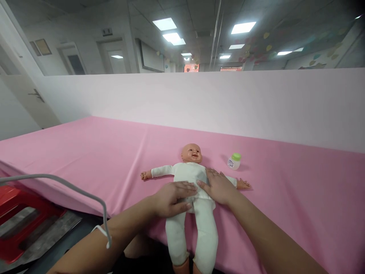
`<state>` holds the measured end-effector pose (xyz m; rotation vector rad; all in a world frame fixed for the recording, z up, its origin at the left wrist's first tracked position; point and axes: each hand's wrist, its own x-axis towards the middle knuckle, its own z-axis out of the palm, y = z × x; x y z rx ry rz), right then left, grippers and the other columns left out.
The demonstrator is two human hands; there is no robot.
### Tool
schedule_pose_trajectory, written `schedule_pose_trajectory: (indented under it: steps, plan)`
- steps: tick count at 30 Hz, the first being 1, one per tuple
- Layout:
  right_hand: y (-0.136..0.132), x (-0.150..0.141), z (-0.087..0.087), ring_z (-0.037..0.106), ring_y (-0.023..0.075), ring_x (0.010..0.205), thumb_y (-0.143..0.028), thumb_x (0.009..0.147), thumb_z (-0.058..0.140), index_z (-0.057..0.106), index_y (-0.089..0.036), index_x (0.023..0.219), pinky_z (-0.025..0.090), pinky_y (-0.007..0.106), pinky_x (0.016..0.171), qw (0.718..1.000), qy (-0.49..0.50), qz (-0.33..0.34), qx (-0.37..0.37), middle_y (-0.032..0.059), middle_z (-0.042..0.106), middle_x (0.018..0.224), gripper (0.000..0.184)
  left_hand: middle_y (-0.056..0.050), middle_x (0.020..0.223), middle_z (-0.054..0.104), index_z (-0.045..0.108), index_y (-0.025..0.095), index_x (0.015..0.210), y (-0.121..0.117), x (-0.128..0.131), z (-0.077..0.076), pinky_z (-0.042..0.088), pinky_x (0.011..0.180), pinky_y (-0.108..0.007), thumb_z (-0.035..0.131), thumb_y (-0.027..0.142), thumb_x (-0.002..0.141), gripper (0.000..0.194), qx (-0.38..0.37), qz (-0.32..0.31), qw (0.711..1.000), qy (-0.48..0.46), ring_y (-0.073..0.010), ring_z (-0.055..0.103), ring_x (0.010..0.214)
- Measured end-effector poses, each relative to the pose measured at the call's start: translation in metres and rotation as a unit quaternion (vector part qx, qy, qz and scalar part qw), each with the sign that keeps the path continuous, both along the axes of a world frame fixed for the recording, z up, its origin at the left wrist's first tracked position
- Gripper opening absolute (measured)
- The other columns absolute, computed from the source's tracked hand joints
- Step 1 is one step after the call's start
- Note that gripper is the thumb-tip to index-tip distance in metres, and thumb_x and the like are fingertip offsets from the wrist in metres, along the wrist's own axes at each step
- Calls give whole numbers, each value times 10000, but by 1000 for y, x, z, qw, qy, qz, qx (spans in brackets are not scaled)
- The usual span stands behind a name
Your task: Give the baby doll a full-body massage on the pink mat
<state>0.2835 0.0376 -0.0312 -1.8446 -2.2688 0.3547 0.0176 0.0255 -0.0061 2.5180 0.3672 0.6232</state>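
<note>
A baby doll (190, 173) in a white suit lies on its back on the pink-covered table (85, 152), head away from me, legs hanging over the near edge. My left hand (172, 198) rests flat on the doll's belly from the left, fingers stretched out. On the doll's right side and chest lies my right hand (218, 186), also flat with fingers together. Neither hand holds anything.
A small white bottle with a green cap (234, 161) stands on the pink cloth just right of the doll's head. A white partition wall (199, 99) runs behind the table. A red stool (19, 220) sits on the floor at left. A grey cable (71, 188) hangs near my left arm.
</note>
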Motion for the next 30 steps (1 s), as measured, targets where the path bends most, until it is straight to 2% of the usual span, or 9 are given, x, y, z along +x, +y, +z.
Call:
schedule_pose_trajectory:
  steps: [5,10,15,18,20,23,26,28,30]
  plan:
    - [0,1,1,330,364,1582,-731,1020,300,311,-44,1653,216,560,1278,1000,-6,4,-10,235,363,1693,934,-141,1563,581,586,169,1514,42,11,-6,343,1285,-476,457,503,1069,571,22,93,994,48,-302,499,1497]
    - [1,1,1,328,366,1582,-720,1020,327,298,-57,1663,208,553,1284,1000,0,11,-15,226,368,1694,923,-145,1610,524,519,134,1567,74,8,-17,334,1293,-468,479,542,1051,658,48,192,977,83,-302,441,1537]
    - [-3,8,8,371,369,1559,-657,1034,383,321,-92,1663,270,530,1265,999,18,13,-23,197,387,1693,847,-114,1602,542,520,164,1574,83,-3,-26,374,1272,-423,462,529,1049,642,48,255,961,98,-283,482,1512]
    - [-13,17,22,453,366,1508,-567,1032,458,421,-175,1628,411,527,1181,999,33,10,-19,139,453,1667,714,-117,1587,558,525,164,1570,81,-5,-28,401,1252,-431,464,519,1045,637,46,279,954,102,-294,518,1484]
    - [-24,20,36,448,357,1516,-503,1034,478,471,-223,1606,426,543,1175,999,38,17,-11,96,457,1670,637,-128,1583,560,530,153,1564,79,-4,-28,405,1247,-443,458,518,1047,637,46,283,952,108,-305,524,1478]
    - [-48,12,61,424,292,1543,-393,1069,428,580,-275,1537,336,519,1263,991,67,114,-10,27,503,1639,506,-149,1578,560,538,130,1552,75,-2,-28,404,1244,-456,451,501,1048,633,48,289,949,112,-318,521,1479]
    - [-71,-6,78,516,255,1481,-359,1082,451,642,-338,1476,380,471,1248,955,127,263,-58,0,608,1549,438,-156,1582,555,535,116,1552,73,-2,-27,405,1241,-447,454,490,1045,635,47,297,947,111,-317,521,1478]
    - [-79,-18,79,536,273,1464,-330,1079,470,651,-324,1470,351,497,1264,937,133,315,-73,29,612,1543,431,-159,1584,552,529,109,1556,73,-1,-26,403,1243,-437,459,488,1043,642,45,295,948,111,-314,523,1477]
    - [-80,-25,73,498,302,1494,-335,1074,488,640,-283,1488,283,515,1298,937,121,319,-72,61,555,1593,445,-161,1582,554,529,104,1556,72,-1,-25,401,1246,-432,472,477,1038,641,45,292,949,112,-313,528,1474]
